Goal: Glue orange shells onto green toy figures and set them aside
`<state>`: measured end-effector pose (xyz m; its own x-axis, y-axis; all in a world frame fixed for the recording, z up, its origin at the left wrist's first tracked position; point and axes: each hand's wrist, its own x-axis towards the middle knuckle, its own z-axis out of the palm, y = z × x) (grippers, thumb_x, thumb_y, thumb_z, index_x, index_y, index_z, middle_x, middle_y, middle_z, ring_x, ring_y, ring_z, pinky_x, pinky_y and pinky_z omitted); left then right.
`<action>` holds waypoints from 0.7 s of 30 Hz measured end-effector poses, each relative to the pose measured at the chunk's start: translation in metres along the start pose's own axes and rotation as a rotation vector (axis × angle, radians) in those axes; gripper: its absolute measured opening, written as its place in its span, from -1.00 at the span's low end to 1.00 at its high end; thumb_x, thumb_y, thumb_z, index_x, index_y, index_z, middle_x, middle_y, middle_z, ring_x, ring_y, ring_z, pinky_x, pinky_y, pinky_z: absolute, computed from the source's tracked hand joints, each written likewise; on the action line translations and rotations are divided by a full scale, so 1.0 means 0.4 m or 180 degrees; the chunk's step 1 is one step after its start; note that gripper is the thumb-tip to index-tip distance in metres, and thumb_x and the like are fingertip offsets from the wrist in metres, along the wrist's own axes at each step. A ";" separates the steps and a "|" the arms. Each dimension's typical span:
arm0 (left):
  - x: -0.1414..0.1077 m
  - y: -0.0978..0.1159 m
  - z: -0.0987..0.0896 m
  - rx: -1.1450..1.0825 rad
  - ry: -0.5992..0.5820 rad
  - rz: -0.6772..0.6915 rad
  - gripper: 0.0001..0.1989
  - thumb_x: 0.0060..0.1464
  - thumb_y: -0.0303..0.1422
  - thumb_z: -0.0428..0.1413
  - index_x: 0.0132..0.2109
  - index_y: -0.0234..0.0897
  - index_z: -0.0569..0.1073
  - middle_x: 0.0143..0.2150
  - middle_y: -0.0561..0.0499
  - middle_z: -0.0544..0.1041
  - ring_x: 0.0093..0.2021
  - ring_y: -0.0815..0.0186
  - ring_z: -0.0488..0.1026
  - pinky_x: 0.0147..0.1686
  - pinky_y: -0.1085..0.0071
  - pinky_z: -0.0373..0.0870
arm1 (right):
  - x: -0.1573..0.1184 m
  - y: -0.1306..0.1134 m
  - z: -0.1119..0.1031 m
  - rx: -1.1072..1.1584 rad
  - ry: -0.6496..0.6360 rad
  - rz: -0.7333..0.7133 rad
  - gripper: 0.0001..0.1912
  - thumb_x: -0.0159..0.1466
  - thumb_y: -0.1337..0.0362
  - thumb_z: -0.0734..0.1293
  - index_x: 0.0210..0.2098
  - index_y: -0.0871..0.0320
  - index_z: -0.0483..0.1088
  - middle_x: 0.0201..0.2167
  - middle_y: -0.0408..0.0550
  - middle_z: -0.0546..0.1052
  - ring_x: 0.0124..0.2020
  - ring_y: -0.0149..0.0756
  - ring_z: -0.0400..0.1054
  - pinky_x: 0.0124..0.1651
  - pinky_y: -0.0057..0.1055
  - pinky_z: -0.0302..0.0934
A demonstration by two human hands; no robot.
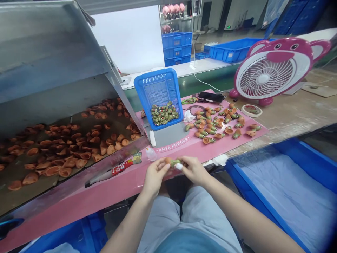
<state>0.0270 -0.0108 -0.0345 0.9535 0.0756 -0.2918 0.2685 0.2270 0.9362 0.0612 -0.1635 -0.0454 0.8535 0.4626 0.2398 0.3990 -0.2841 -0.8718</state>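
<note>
Over the front edge of the pink mat (123,188), my left hand (156,174) pinches the orange end of a small orange and green figurine part (172,162). My right hand (194,170) grips its green end, and a white wrap covers one of that hand's fingertips. Several similar joined parts (210,128) lie spread on the mat to the right. A blue basket (158,79) tilts behind my hands, with small green parts (164,114) inside. Loose orange cup-shaped pieces (71,163) fill the metal-sided bay at left.
A pink bear-shaped fan (265,77) stands at the right, near a tape roll (252,110) and a phone (210,97). A red-labelled glue tube (116,172) lies left of my hands. Blue bins (263,196) flank my legs.
</note>
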 end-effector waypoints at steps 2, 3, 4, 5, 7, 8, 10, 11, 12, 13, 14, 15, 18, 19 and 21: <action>0.054 -0.021 0.008 -0.0036 0.0000 0.0054 -0.69 -0.15 -0.37 0.16 -0.19 -0.37 0.39 -0.28 -0.08 0.51 -0.31 0.29 0.45 -0.36 0.45 0.41 | 0.030 0.053 -0.003 -0.0012 -0.0004 0.0037 -0.84 0.18 0.28 0.17 -0.32 0.24 0.31 -0.53 -0.12 0.38 -0.53 -0.43 0.22 -0.45 -0.52 0.12; 0.073 -0.029 0.011 -0.0043 -0.0010 0.0056 -0.68 -0.16 -0.36 0.16 -0.19 -0.38 0.39 -0.29 -0.09 0.51 -0.32 0.28 0.46 -0.38 0.45 0.41 | 0.039 0.074 -0.003 -0.0022 -0.0006 0.0060 -0.83 0.18 0.27 0.17 -0.32 0.24 0.32 -0.54 -0.12 0.38 -0.53 -0.43 0.22 -0.46 -0.52 0.12; 0.087 -0.035 0.012 -0.0046 -0.0024 0.0048 -0.67 -0.17 -0.36 0.16 -0.19 -0.38 0.39 -0.30 -0.10 0.51 -0.33 0.27 0.46 -0.39 0.44 0.42 | 0.045 0.090 -0.003 -0.0031 -0.0002 0.0084 -0.82 0.18 0.26 0.17 -0.32 0.24 0.32 -0.54 -0.12 0.38 -0.54 -0.43 0.22 -0.46 -0.52 0.12; 0.096 -0.041 0.012 -0.0043 -0.0038 0.0039 -0.66 -0.17 -0.35 0.17 -0.18 -0.38 0.39 -0.29 -0.11 0.51 -0.32 0.25 0.46 -0.40 0.43 0.42 | 0.048 0.102 -0.002 -0.0039 0.0005 0.0106 -0.81 0.18 0.25 0.17 -0.32 0.24 0.32 -0.54 -0.12 0.37 -0.54 -0.43 0.22 -0.46 -0.52 0.11; 0.103 -0.047 0.010 -0.0029 -0.0057 0.0036 -0.64 -0.17 -0.34 0.16 -0.17 -0.37 0.39 -0.27 -0.12 0.50 -0.28 0.22 0.45 -0.41 0.42 0.42 | 0.048 0.114 0.002 -0.0038 0.0024 0.0140 -0.80 0.19 0.24 0.18 -0.30 0.23 0.32 -0.54 -0.13 0.37 -0.54 -0.43 0.21 -0.46 -0.52 0.11; 0.103 -0.049 0.009 -0.0016 -0.0061 0.0041 -0.64 -0.17 -0.33 0.16 -0.16 -0.36 0.38 -0.25 -0.12 0.50 -0.26 0.22 0.44 -0.39 0.43 0.42 | 0.047 0.117 0.004 -0.0032 0.0032 0.0152 -0.80 0.18 0.24 0.18 -0.29 0.23 0.32 -0.53 -0.13 0.37 -0.54 -0.43 0.21 -0.46 -0.52 0.10; 0.101 -0.052 0.006 0.0016 -0.0056 0.0054 -0.64 -0.14 -0.33 0.14 -0.14 -0.35 0.37 -0.21 -0.12 0.49 -0.22 0.23 0.43 -0.36 0.44 0.42 | 0.045 0.119 0.007 -0.0018 0.0039 0.0171 -0.80 0.18 0.24 0.19 -0.28 0.22 0.32 -0.53 -0.13 0.37 -0.54 -0.43 0.21 -0.46 -0.52 0.10; 0.100 -0.052 0.005 0.0035 -0.0052 0.0055 -0.65 -0.13 -0.33 0.13 -0.13 -0.34 0.36 -0.19 -0.11 0.48 -0.20 0.24 0.42 -0.35 0.45 0.41 | 0.044 0.119 0.008 -0.0013 0.0039 0.0181 -0.80 0.18 0.23 0.19 -0.28 0.22 0.33 -0.53 -0.14 0.37 -0.54 -0.44 0.21 -0.46 -0.52 0.09; 0.100 -0.052 0.004 0.0055 -0.0052 0.0047 -0.65 -0.12 -0.33 0.13 -0.13 -0.34 0.35 -0.18 -0.11 0.47 -0.19 0.24 0.42 -0.34 0.46 0.41 | 0.044 0.120 0.008 -0.0010 0.0038 0.0192 -0.80 0.18 0.23 0.19 -0.28 0.21 0.33 -0.53 -0.14 0.37 -0.54 -0.44 0.21 -0.46 -0.52 0.09; 0.100 -0.051 0.004 0.0077 -0.0061 0.0031 -0.65 -0.12 -0.33 0.12 -0.12 -0.34 0.35 -0.18 -0.11 0.47 -0.19 0.25 0.41 -0.33 0.46 0.40 | 0.045 0.120 0.008 -0.0010 0.0036 0.0202 -0.80 0.18 0.23 0.19 -0.28 0.21 0.33 -0.53 -0.14 0.37 -0.55 -0.44 0.21 -0.46 -0.52 0.08; 0.101 -0.050 0.005 0.0100 -0.0080 0.0004 -0.65 -0.11 -0.34 0.12 -0.13 -0.34 0.35 -0.19 -0.11 0.47 -0.20 0.25 0.42 -0.33 0.46 0.40 | 0.045 0.121 0.007 -0.0011 0.0033 0.0209 -0.80 0.18 0.23 0.19 -0.28 0.21 0.33 -0.53 -0.14 0.38 -0.55 -0.44 0.21 -0.46 -0.52 0.08; 0.103 -0.050 0.006 0.0125 -0.0105 -0.0032 -0.66 -0.11 -0.34 0.12 -0.13 -0.35 0.35 -0.21 -0.11 0.48 -0.21 0.26 0.42 -0.32 0.46 0.40 | 0.045 0.122 0.007 -0.0011 0.0024 0.0213 -0.80 0.18 0.23 0.19 -0.28 0.20 0.33 -0.52 -0.14 0.38 -0.55 -0.44 0.21 -0.45 -0.52 0.08; 0.111 -0.049 0.007 0.0207 -0.0141 -0.0142 -0.67 -0.12 -0.34 0.12 -0.16 -0.36 0.36 -0.27 -0.09 0.49 -0.24 0.27 0.43 -0.31 0.44 0.39 | 0.046 0.128 0.007 0.0006 -0.0022 0.0205 -0.81 0.17 0.24 0.19 -0.27 0.20 0.33 -0.51 -0.13 0.40 -0.54 -0.44 0.22 -0.44 -0.53 0.08; 0.114 -0.049 0.006 0.0236 -0.0126 -0.0167 -0.68 -0.12 -0.34 0.12 -0.16 -0.35 0.36 -0.27 -0.08 0.49 -0.24 0.26 0.43 -0.30 0.43 0.39 | 0.047 0.132 0.008 0.0015 -0.0038 0.0199 -0.81 0.17 0.25 0.19 -0.27 0.20 0.33 -0.50 -0.12 0.40 -0.54 -0.44 0.22 -0.44 -0.53 0.08; 0.120 -0.049 0.001 0.0286 -0.0085 -0.0199 -0.67 -0.14 -0.32 0.13 -0.17 -0.34 0.35 -0.25 -0.07 0.49 -0.22 0.24 0.43 -0.28 0.40 0.39 | 0.051 0.139 0.012 0.0010 -0.0054 0.0192 -0.81 0.17 0.27 0.19 -0.27 0.21 0.33 -0.49 -0.11 0.41 -0.53 -0.44 0.22 -0.44 -0.53 0.08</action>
<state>0.0674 -0.0119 -0.0668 0.9375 0.0378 -0.3459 0.3375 0.1424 0.9305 0.0991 -0.1661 -0.0911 0.8702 0.4588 0.1796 0.3459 -0.3094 -0.8858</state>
